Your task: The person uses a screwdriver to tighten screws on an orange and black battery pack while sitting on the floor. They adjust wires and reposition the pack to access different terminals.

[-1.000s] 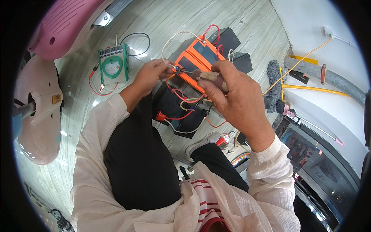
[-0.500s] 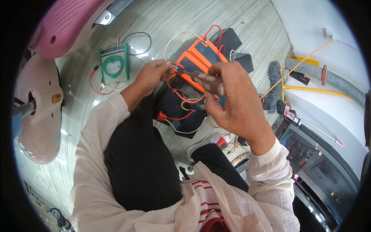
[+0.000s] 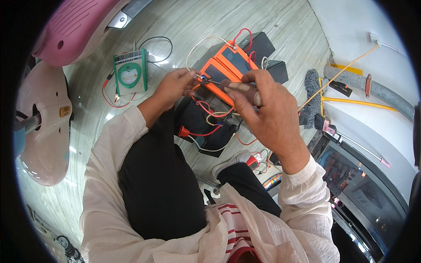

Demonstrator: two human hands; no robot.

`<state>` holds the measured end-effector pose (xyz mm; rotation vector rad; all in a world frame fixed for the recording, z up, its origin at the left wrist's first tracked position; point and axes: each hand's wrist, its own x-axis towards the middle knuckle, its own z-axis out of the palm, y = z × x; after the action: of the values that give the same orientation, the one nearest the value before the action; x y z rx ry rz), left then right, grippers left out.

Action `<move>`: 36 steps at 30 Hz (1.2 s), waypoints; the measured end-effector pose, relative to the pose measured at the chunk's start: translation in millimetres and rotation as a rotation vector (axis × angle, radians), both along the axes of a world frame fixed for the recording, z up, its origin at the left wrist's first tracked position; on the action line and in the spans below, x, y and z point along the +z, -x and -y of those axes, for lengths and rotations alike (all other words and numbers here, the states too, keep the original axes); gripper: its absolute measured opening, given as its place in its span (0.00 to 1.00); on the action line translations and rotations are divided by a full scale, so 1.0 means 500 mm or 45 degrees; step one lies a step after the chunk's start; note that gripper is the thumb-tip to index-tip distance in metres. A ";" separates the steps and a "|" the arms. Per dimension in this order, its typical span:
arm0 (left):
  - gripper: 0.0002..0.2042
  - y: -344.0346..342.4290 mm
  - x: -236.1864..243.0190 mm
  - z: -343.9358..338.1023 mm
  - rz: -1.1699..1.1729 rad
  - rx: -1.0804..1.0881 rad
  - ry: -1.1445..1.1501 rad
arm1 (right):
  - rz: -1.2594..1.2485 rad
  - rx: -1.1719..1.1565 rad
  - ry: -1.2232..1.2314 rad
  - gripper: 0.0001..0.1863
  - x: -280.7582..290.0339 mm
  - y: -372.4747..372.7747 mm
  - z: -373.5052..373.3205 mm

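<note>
My right hand (image 3: pixel 278 116) is closed around the worn brown handle of a screwdriver (image 3: pixel 246 91). Its shaft points left, and the tip is at a terminal (image 3: pixel 203 79) on the corner of an orange-topped battery (image 3: pixel 216 91). My left hand (image 3: pixel 172 90) pinches the end of a white wire (image 3: pixel 196 46) beside that same terminal; the fingertips partly hide the joint. A red wire (image 3: pixel 244 30) loops over the battery's far end. Nearer me, red, white and black leads with a red connector (image 3: pixel 183 131) lie over black battery blocks (image 3: pixel 193 116).
A green and white tester (image 3: pixel 130 75) with clip leads stands left on the tiled floor. Pink (image 3: pixel 72 30) and cream (image 3: pixel 46 131) scooter parts line the left edge. Black blocks (image 3: pixel 259 47) stand behind the battery. A grey mop head (image 3: pixel 312 96) and a red meter (image 3: pixel 253 162) are right.
My right hand has turned on the screwdriver and shifted slightly right, its thumb now lying along the handle. My left hand stays at the terminal.
</note>
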<state>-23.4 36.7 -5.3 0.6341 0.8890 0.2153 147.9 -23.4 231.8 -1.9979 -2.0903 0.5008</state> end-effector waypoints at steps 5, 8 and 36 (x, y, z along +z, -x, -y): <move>0.11 -0.008 -0.003 0.003 -0.034 0.038 -0.031 | -0.116 0.081 -0.125 0.18 -0.015 -0.012 -0.004; 0.10 -0.009 -0.001 0.005 -0.021 0.058 -0.061 | -0.113 -0.024 0.000 0.19 -0.009 -0.009 -0.001; 0.09 -0.018 -0.009 0.010 -0.004 0.084 -0.118 | -0.092 0.132 -0.016 0.17 0.003 -0.009 -0.004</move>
<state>-14.2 31.7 -9.8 0.6917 0.9074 0.3163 152.6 -21.4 233.3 -1.8437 -2.1556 0.5678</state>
